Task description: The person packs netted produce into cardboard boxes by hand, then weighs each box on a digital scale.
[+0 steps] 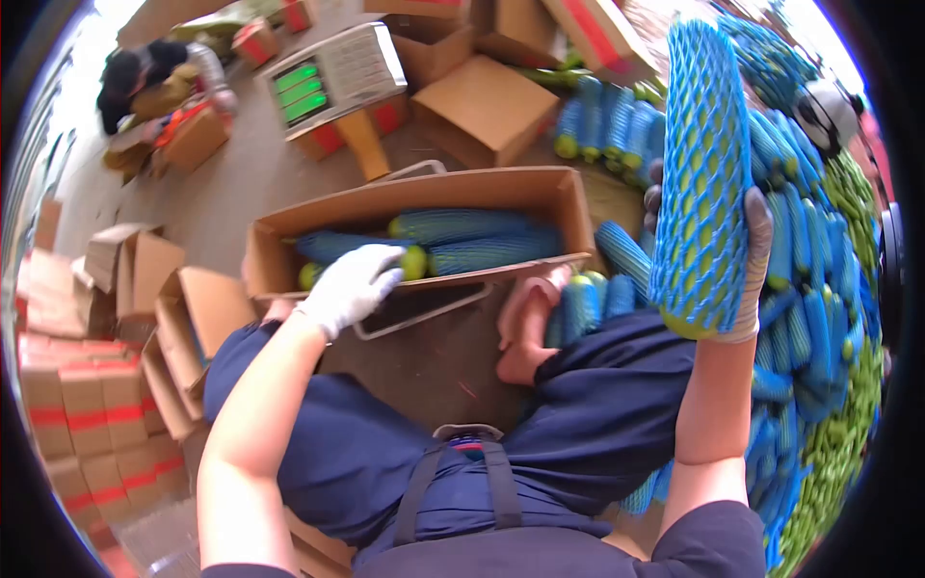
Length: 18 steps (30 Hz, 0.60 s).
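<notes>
Held up at the right is a long green vegetable in a blue foam net sleeve [701, 183], its rounded green end towards me. My gloved right hand [756, 250] is wrapped round it, with grey fingertips showing past its far side. My left hand [352, 284], in a white glove, is over the near wall of an open cardboard box [414, 197], thumb and fingers apart beside a green vegetable tip. Inside the box lie several netted vegetables [472, 228], lengthwise.
A scale display [337, 72] with green digits stands beyond the box. Several netted vegetables [809, 241] are piled at the right, beside bare green ones [838, 443]. Empty cartons [487, 106] are at the back, stacked boxes [92, 405] at left. Another person [159, 87] crouches far left.
</notes>
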Each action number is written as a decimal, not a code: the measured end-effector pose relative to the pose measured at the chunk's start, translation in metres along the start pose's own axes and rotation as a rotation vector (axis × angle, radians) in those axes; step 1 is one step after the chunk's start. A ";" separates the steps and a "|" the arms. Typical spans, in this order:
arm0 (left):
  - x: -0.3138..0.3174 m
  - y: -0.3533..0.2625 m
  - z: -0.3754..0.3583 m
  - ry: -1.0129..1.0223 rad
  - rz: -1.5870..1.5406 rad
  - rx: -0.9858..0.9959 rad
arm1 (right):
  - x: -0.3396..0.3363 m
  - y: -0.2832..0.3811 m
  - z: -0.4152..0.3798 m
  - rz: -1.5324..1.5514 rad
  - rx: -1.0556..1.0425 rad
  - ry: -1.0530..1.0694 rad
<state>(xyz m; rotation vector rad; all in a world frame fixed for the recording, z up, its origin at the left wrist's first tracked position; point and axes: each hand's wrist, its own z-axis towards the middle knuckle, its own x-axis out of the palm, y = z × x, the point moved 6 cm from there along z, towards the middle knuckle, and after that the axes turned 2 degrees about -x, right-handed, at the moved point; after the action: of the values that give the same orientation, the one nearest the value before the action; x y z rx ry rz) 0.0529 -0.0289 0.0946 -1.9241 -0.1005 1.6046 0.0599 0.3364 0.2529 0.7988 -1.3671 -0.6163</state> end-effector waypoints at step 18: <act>0.030 0.034 0.056 0.258 0.383 0.045 | -0.211 -0.108 -0.224 -0.463 0.463 -0.634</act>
<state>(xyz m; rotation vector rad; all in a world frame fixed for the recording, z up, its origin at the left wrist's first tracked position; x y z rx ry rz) -0.0012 -0.0208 0.0478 -2.1902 0.4299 1.5538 0.2635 0.4680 0.0345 1.3934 -1.9604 -0.9851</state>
